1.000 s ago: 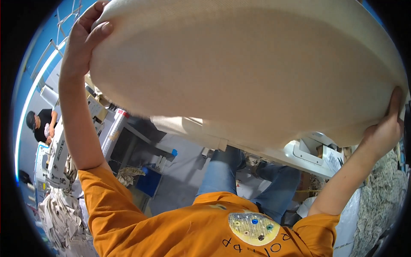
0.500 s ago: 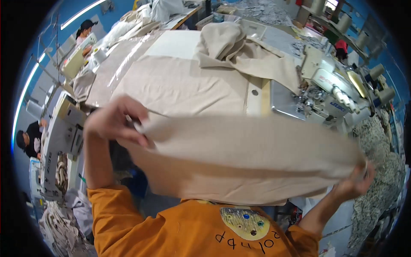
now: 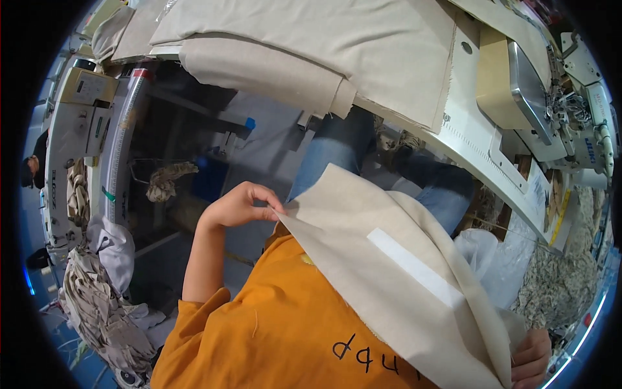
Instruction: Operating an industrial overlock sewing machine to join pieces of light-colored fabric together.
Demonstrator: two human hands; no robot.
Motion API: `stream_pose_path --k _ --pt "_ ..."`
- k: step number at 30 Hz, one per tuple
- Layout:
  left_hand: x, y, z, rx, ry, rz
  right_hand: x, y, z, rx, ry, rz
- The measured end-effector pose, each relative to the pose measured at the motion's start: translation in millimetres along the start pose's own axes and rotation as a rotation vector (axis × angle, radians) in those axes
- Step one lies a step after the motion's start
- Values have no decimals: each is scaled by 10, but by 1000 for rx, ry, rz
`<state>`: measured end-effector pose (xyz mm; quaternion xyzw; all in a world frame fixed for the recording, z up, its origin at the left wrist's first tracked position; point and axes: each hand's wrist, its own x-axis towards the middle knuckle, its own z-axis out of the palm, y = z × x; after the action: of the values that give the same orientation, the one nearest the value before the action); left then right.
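Note:
A beige fabric panel (image 3: 363, 259) hangs slantwise across my lap and the front of my orange shirt. On its face lies a straight white strip (image 3: 414, 267). My left hand (image 3: 245, 205) pinches the panel's near-left corner between thumb and fingers. At the lower right, my right hand (image 3: 531, 358) has its fingers curled round the other end, partly covered by a fold. Beyond my knees, more beige fabric pieces (image 3: 304, 39) lie layered on the sewing table (image 3: 463, 84), and one drapes over its front edge.
An industrial sewing machine (image 3: 589, 110) stands at the right end of the table, another machine (image 3: 87, 104) on the left. Cloth is heaped (image 3: 97, 305) at lower left. Patterned fabric (image 3: 564, 266) and a clear plastic bag (image 3: 479, 253) lie on the right.
The view has tilted down towards my lap. The panel, stretched out level before, now slants down to the right, with its white strip showing. Both hands keep their hold.

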<state>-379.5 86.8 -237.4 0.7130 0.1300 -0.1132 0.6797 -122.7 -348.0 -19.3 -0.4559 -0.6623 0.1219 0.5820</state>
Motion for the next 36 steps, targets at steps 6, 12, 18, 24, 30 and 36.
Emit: stream_pose_path --k 6,12,18,24,30,36 --pt "117 180 -65 -541 -33 -238 232 -25 98 139 -69 -98" --pt "1109 489 413 708 82 188 478 -34 383 284 -136 -197" --pt "2193 553 1062 462 -359 -36 613 -66 593 157 -107 -307" --pt "2338 491 1338 376 -766 -37 396 -141 501 171 -78 -268" --pt "1364 761 483 374 333 743 -197 -253 -103 323 -224 2" --pt "230 150 234 698 786 622 -1001 470 109 458 102 338"
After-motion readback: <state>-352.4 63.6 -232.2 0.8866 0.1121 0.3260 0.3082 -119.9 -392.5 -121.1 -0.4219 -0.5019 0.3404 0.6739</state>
